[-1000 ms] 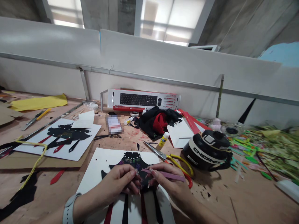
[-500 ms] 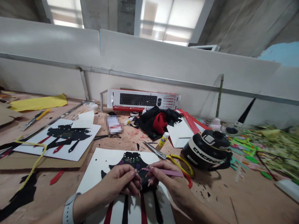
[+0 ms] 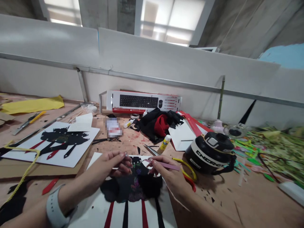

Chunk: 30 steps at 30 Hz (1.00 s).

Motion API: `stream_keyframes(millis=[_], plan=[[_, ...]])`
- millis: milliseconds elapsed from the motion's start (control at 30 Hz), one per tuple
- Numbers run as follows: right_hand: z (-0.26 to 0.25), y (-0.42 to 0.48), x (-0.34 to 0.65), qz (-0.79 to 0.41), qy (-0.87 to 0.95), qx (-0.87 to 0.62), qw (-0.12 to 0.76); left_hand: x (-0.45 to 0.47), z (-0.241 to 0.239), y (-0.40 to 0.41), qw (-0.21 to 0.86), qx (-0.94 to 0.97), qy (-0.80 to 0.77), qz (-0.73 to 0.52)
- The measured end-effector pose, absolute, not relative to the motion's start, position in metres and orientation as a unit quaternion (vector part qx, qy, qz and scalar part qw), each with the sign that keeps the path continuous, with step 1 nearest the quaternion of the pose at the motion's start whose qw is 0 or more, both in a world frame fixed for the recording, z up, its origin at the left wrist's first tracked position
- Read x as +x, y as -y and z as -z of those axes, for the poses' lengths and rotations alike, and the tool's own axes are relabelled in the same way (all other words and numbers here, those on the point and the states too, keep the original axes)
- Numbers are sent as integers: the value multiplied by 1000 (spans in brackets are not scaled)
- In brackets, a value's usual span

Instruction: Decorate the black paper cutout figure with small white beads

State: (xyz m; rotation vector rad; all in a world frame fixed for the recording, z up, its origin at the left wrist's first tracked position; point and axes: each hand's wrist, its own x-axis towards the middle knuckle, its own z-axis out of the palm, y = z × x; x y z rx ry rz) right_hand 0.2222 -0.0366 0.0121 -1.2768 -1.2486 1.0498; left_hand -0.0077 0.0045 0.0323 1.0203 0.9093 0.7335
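My right hand (image 3: 159,167) is closed around a slim, flat purple strip (image 3: 171,166), its narrow end pointing left past the fingertips; it may be tweezers, but I cannot be sure. My left hand (image 3: 117,163) hovers to the left, thumb and fingertips pinched together. Whatever it may hold is too small to make out. Below both hands lies a white board (image 3: 92,212) bearing a black felt cutout (image 3: 125,190) with coloured patterns and white dots. Red and black strips (image 3: 144,212) hang from the cutout. Yellow-and-red-handled scissors (image 3: 152,150) lie behind my right hand, partly covered.
A glue stick (image 3: 164,144) stands by the scissors. Right of it sits a black jug marked ENERGY (image 3: 206,155). At the back are a keyboard box (image 3: 142,102) and crumpled black-and-red cloth (image 3: 152,125). Another decorated board (image 3: 78,155) and a yellow cord (image 3: 30,166) lie left.
My left hand has moved left and up, away from my right hand, uncovering more of the black cutout. My right hand has shifted slightly left and up with the purple strip.
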Motion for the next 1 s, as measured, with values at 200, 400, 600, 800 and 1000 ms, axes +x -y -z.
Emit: stream_keyframes(millis=[200,400,600,800,1000], plan=[[-1,7,214,-431,563,-527,469,-11,-30,-47,688,472,-449,-319],[11,1,212,-435,574,-523,455,4,-21,-62,671,517,-459,-268],[15,-1,213,-442,573,-517,458,15,-12,-68,666,543,-460,-223],[14,0,212,-462,550,-523,459,20,-5,-70,659,549,-471,-209],[14,0,212,-467,549,-521,457,23,-4,-72,662,546,-473,-200]])
